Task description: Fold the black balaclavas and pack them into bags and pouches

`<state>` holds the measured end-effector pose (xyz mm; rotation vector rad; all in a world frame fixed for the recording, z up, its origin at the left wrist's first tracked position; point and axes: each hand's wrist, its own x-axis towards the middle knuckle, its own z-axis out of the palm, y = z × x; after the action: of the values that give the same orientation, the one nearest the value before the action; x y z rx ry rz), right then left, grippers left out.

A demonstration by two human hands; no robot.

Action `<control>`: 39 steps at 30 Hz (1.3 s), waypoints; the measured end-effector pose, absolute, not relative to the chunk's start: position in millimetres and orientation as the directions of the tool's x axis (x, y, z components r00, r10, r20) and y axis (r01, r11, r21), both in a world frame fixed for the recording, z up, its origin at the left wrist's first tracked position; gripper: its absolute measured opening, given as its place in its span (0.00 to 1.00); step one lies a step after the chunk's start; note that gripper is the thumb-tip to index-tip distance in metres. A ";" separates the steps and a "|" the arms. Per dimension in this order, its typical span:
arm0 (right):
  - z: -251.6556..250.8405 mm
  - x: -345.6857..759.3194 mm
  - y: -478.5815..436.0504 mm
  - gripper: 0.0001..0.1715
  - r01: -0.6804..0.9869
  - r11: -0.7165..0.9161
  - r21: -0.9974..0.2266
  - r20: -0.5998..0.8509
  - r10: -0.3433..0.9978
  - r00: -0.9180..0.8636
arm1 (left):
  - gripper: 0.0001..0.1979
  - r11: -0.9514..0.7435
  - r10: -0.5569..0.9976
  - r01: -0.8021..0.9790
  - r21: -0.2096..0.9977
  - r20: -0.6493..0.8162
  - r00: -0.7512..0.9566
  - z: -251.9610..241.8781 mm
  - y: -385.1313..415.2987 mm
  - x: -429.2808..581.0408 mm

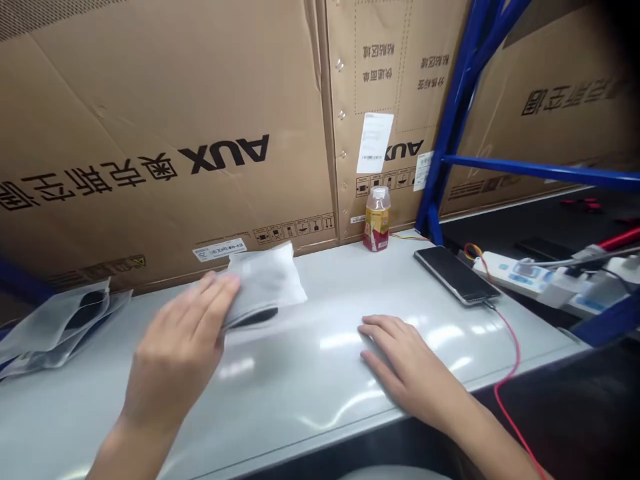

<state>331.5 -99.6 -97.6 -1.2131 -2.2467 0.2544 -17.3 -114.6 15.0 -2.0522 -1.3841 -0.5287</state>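
My left hand [183, 340] grips the left side of a frosted plastic bag [265, 280], its fingers closed over the edge. Something dark shows along the bag's lower edge; what it is I cannot make out. The bag is just above or on the grey-white table [300, 387], near the cardboard behind. To the right, my right hand [400, 360] lies low on the tabletop with its fingers stretched out, holding nothing. Several similar frosted bags [55, 327] with dark contents lie at the table's left end.
Large cardboard boxes [165, 120] stand along the back. A small bottle [377, 220] stands against them. A phone [456, 275] with a red cable [510, 380] lies at the right, beside a blue metal frame [450, 127] and a white power strip [520, 275].
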 end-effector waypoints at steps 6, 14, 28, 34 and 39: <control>-96.5 332.7 -100.3 0.19 0.705 0.578 -0.412 0.410 0.808 -0.423 | 0.29 -0.348 0.836 0.922 -0.171 0.387 0.388 6.4 20.7 -37.9; -99.1 332.5 -100.6 0.19 0.708 0.584 -0.396 0.435 0.799 -0.416 | 0.33 -0.449 0.856 0.884 -0.131 0.221 0.467 -24.0 -67.6 1.2; -76.3 295.8 -105.8 0.43 0.664 0.655 -0.361 0.131 0.740 -0.659 | 0.43 -0.464 0.802 0.873 -0.147 0.350 0.485 -100.9 -146.0 44.6; -79.9 293.8 -98.6 0.42 0.664 0.679 -0.314 0.114 0.721 -0.684 | 0.39 -0.484 0.807 0.864 -0.139 0.312 0.502 -91.2 -139.4 46.5; -87.3 294.3 -98.6 0.42 0.650 0.701 -0.295 0.154 0.706 -0.691 | 0.38 -0.519 0.809 0.847 -0.116 0.255 0.530 -86.8 -140.8 46.8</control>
<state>294.3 -98.6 -87.3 -1.0791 -2.6549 0.3170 46.8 -140.8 -86.8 -2.5440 -1.4001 -0.2477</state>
